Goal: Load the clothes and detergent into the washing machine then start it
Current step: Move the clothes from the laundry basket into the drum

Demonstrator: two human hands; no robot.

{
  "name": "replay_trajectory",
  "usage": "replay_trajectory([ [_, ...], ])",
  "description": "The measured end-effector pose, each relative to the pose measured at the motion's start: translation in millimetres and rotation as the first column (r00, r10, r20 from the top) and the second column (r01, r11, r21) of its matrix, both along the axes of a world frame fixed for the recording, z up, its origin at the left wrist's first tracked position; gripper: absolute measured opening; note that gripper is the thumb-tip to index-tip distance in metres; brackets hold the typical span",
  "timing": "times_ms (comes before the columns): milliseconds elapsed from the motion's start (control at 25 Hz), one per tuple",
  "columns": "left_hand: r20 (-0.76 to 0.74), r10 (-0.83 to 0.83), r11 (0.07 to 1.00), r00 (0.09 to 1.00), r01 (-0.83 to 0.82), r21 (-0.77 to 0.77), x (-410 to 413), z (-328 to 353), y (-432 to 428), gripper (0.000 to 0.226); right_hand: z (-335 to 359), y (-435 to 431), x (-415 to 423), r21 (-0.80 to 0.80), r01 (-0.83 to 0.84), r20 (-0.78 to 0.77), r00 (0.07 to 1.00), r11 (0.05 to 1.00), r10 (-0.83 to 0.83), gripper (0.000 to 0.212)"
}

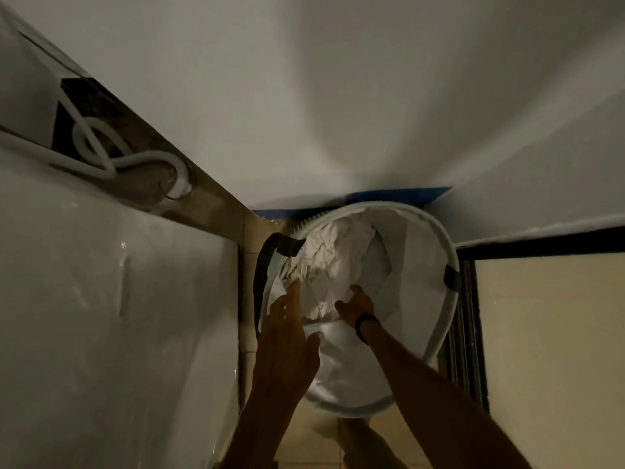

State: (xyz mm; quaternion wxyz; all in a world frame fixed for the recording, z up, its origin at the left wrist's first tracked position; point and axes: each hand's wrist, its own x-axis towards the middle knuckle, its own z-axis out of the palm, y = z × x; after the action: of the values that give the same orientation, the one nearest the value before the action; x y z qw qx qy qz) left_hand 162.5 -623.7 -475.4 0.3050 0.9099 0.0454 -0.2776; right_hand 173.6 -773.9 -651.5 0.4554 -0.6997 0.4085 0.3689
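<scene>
A round white laundry hamper [451, 252] with dark strap handles stands on the tiled floor in the corner. Crumpled white clothes [334, 255] lie inside it. My left hand [287, 330] reaches over the hamper's near-left rim, fingers spread, fingertips at the clothes. My right hand [355, 304], with a dark band on the wrist, is down inside the hamper with its fingers curled into the white cloth. The white top of the washing machine [101, 299] fills the left side of the view; its lid and controls are not visible.
Pale hoses [111, 160] coil in the gap behind the machine at the upper left. White walls meet behind the hamper, with a strip of blue tape [399, 194] at their base. A dark-framed doorway [470, 326] lies to the right.
</scene>
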Motion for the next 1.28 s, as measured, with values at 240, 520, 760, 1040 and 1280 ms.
replay_trajectory([
  [240, -0.013, -0.008, 0.995, 1.0, 0.006, -0.102, -19, -50, 9, 0.079, -97, 21, 2, -0.155, -0.021, -0.031, 0.999, 0.988, 0.016, 0.026],
  [520, -0.149, 0.059, 0.991, 0.987, -0.075, -0.107, -23, 9, 12, 0.081, 76, 19, -24, 0.205, 0.432, 0.216, 0.855, 0.878, -0.471, 0.023],
  [760, -0.175, 0.005, 0.996, 0.985, -0.021, -0.091, -5, 6, -2, 0.08, 19, -3, -14, -0.036, 0.09, 0.069, 0.994, 0.995, -0.087, 0.044],
  [1040, -0.169, 0.063, 0.987, 0.984, -0.087, -0.136, -23, -83, 0, 0.075, -107, 12, -6, -0.121, -0.075, -0.078, 0.995, 0.99, 0.066, 0.04],
  [1280, -0.284, 0.111, 0.979, 0.952, -0.154, -0.132, -23, -61, 4, 0.072, -13, 28, -34, 0.126, 0.285, 0.102, 0.949, 0.95, -0.298, 0.018],
])
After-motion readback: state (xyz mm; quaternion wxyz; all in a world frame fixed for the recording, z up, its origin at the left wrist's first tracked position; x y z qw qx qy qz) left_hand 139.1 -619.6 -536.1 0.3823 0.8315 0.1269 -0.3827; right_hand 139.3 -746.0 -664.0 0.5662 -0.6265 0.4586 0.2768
